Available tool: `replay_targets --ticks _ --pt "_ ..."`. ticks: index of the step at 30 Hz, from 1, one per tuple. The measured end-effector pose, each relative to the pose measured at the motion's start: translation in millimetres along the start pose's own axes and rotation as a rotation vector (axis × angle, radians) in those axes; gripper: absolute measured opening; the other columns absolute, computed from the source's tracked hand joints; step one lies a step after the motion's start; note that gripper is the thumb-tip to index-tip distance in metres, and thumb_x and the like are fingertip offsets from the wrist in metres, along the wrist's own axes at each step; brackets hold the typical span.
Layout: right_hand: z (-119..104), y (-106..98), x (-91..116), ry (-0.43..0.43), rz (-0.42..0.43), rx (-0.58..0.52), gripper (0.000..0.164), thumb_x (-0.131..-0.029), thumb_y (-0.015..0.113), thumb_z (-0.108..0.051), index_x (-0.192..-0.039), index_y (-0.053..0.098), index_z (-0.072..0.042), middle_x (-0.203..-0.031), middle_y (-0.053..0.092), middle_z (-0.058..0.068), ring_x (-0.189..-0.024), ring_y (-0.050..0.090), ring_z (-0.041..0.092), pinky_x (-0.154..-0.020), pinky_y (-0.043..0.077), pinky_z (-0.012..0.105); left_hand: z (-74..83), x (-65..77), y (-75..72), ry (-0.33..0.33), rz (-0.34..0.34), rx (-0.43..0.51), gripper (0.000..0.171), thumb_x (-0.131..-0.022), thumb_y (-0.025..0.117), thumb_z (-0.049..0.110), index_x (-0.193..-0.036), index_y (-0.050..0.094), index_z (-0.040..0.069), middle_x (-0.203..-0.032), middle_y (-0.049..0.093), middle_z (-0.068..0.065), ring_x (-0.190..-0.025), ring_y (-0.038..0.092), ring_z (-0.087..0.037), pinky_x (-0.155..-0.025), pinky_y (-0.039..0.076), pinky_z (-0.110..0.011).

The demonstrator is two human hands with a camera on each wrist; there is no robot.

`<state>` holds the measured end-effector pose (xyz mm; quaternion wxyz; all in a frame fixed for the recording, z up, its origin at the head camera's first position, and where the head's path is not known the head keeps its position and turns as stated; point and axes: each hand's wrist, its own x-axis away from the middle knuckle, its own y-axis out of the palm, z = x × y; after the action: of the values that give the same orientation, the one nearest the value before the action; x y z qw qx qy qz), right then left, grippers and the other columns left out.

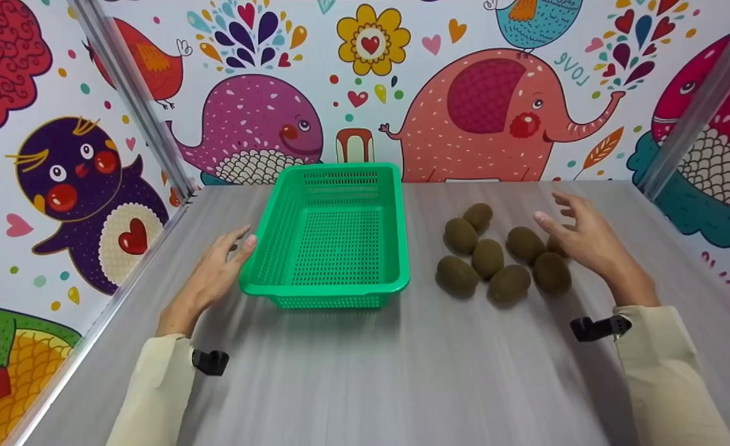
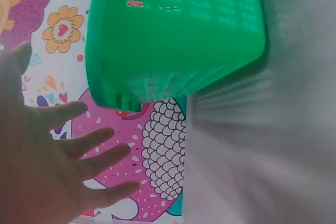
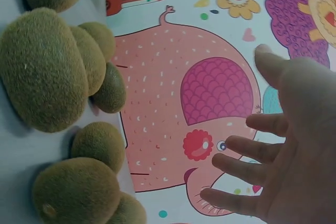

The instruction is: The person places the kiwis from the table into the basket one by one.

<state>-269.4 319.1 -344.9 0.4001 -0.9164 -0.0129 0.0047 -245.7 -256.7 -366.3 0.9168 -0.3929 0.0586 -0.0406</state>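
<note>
A green plastic basket (image 1: 325, 297) with slotted sides stands on the table, nothing inside it. My left hand (image 1: 219, 272) is beside its left wall, fingers spread and holding nothing; the left wrist view shows the fingers (image 2: 100, 166) apart from the basket wall (image 2: 173, 40). Several brown fuzzy kiwis (image 1: 488, 259) lie loosely grouped to the right of the basket. Over the right end of that group hovers my right hand (image 1: 594, 238), its fingers relaxed and nothing in them, partly covering one kiwi (image 1: 557, 246). From the right wrist, a large kiwi (image 3: 44, 72) shows close by.
A grey wood-grain table (image 1: 414, 371) carries everything. Printed cartoon panels (image 1: 365, 93) rise behind it and along both sides, joined by metal corner posts (image 1: 136, 99). A black wrist camera (image 1: 599, 328) sits at the right sleeve, another (image 1: 210, 362) at the left.
</note>
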Motion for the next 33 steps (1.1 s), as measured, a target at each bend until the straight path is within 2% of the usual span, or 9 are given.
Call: replay_targets --ticks 6,13,21,25,28,30,33 --pt "11.3 1.9 6.0 0.048 -0.005 -0.081 0.101 -0.090 0.053 -0.071 -0.162 0.012 -0.014 -0.163 0.019 0.028 -0.147 0.026 0.053 -0.108 0.035 0.069 -5.4 6.1 3.9 0.005 0.019 0.089 0.066 -0.108 0.029 0.050 -0.159 0.027 0.008 -0.160 0.030 -0.024 -0.146 0.031 -0.044 -0.117 0.024 -0.066" --pt "29.4 2.2 8.1 0.084 -0.038 -0.140 0.096 -0.091 0.055 -0.068 -0.158 0.021 -0.008 -0.161 0.025 0.026 -0.145 0.032 0.048 -0.111 0.034 0.067 -11.0 8.3 15.6 -0.024 -0.010 0.266 0.065 -0.109 0.019 0.048 -0.160 0.020 0.008 -0.166 0.019 -0.019 -0.155 0.014 -0.039 -0.124 0.011 -0.059" --pt "49.0 8.3 10.2 0.139 -0.041 -0.146 0.091 -0.092 0.056 -0.065 -0.151 0.027 -0.002 -0.157 0.027 0.030 -0.145 0.028 0.050 -0.113 0.029 0.069 -16.3 4.3 27.0 -0.044 0.032 0.387 0.065 -0.109 0.017 0.047 -0.158 0.025 0.005 -0.163 0.025 -0.020 -0.153 0.019 -0.035 -0.125 0.011 -0.055" --pt "54.9 11.3 11.3 0.136 -0.012 -0.125 0.088 -0.093 0.058 -0.063 -0.146 0.030 0.002 -0.150 0.033 0.031 -0.140 0.032 0.050 -0.113 0.031 0.067 -17.9 2.6 28.9 -0.048 0.039 0.431 0.065 -0.109 0.018 0.048 -0.158 0.025 0.006 -0.162 0.028 -0.019 -0.149 0.028 -0.038 -0.121 0.022 -0.057" --pt "57.1 12.4 11.3 0.159 -0.016 -0.121 0.090 -0.092 0.059 -0.064 -0.145 0.030 0.003 -0.148 0.035 0.031 -0.138 0.033 0.050 -0.112 0.031 0.067 -18.0 2.0 28.6 -0.066 0.050 0.468 0.064 -0.109 0.025 0.047 -0.157 0.027 0.006 -0.160 0.032 -0.019 -0.146 0.035 -0.037 -0.116 0.033 -0.054" --pt "58.3 12.8 11.1 0.188 -0.035 -0.117 0.093 -0.090 0.059 -0.066 -0.146 0.030 0.003 -0.148 0.034 0.032 -0.136 0.033 0.050 -0.112 0.031 0.068 -17.6 1.5 28.2 -0.099 0.053 0.486 0.062 -0.109 0.031 0.044 -0.158 0.028 0.007 -0.160 0.033 -0.018 -0.142 0.041 -0.033 -0.111 0.040 -0.044" --pt "59.4 13.5 11.1 0.230 -0.058 -0.110 0.096 -0.089 0.062 -0.066 -0.147 0.029 0.003 -0.148 0.032 0.032 -0.134 0.035 0.049 -0.113 0.033 0.066 -17.4 -0.1 27.8 -0.145 0.051 0.530 0.059 -0.108 0.040 0.037 -0.158 0.028 0.008 -0.156 0.037 -0.019 -0.127 0.054 -0.019 -0.097 0.049 -0.026"
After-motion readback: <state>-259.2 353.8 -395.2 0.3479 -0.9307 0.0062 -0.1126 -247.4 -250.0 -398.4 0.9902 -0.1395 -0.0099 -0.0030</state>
